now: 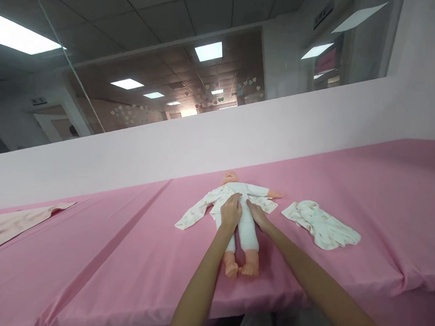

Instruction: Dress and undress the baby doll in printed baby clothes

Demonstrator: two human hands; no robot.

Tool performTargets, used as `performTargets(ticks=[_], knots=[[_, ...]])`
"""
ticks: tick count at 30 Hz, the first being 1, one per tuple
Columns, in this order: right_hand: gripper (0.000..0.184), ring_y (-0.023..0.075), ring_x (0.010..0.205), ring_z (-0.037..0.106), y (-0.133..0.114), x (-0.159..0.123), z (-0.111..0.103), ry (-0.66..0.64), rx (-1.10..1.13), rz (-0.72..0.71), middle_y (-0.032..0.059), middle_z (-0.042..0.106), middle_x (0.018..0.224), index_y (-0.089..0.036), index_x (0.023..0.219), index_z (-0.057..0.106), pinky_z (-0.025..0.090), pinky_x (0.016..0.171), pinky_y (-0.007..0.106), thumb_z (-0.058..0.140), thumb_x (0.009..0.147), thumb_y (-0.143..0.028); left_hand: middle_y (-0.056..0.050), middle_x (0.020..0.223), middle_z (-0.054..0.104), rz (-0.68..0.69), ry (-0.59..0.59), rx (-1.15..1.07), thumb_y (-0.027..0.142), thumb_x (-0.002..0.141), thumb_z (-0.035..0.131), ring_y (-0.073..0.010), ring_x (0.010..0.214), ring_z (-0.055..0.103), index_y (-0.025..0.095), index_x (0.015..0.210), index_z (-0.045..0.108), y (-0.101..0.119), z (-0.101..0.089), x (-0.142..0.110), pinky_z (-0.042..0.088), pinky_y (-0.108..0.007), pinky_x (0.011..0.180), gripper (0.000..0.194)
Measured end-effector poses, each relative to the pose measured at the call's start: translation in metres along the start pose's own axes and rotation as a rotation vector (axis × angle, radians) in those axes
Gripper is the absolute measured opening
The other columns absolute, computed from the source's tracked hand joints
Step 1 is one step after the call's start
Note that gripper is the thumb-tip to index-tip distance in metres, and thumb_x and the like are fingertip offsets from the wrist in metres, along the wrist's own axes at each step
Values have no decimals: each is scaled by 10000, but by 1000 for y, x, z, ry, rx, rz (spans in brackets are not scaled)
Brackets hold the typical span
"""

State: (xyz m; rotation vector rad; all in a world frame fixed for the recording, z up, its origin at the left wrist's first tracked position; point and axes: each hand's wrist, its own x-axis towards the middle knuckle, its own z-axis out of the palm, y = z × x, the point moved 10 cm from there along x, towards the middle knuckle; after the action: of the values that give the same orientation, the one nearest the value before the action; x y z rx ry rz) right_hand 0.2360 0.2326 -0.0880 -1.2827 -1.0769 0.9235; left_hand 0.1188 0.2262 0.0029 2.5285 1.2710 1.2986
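Note:
A baby doll [246,230] with a white cloth body lies on its back on the pink-covered table, its feet toward me. A white patterned baby shirt [200,209] is partly on it: one sleeve covers the arm on the left, while the other side spreads beneath the bare arm on the right. Over the doll's belly, my left hand [231,212] has its fingers curled together at the shirt's front edge. My right hand [256,213] is pressed to the doll's right-hand side in view, fingers close together; what they grip is hidden.
Crumpled white patterned clothing [322,224] lies to the right of the doll. A pale pink cloth [18,225] is spread at the far left. The pink table cover [136,286] has folds and drops over the front edge. Behind stands a white wall [147,157] below a wide window.

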Motion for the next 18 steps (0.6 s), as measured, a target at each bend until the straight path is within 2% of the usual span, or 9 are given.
performTargets(ticks=[3,9,18], knots=[[487,223,912,617,3,0,-6,38,-45,11,91,688,927,-146,883,670,469,813,314,413,847,-558,-42,1111,657,0,37,-42,89,831,402,-200,1015,609,216,1084,591,-1,-9,-4,463,-326,879,340],[523,220,830,620,1,0,-6,41,-137,-31,105,688,893,-145,798,651,466,755,315,338,875,-556,-53,1143,643,5,37,-134,75,820,404,-189,1095,578,197,1035,605,-3,-9,-5,435,-336,974,319],[494,223,848,624,0,2,-7,36,-158,-52,106,689,893,-146,801,649,463,753,305,348,877,-531,-82,1147,636,-7,72,-188,69,809,423,-192,1108,570,177,923,631,-6,-14,-5,421,-357,1008,261]])
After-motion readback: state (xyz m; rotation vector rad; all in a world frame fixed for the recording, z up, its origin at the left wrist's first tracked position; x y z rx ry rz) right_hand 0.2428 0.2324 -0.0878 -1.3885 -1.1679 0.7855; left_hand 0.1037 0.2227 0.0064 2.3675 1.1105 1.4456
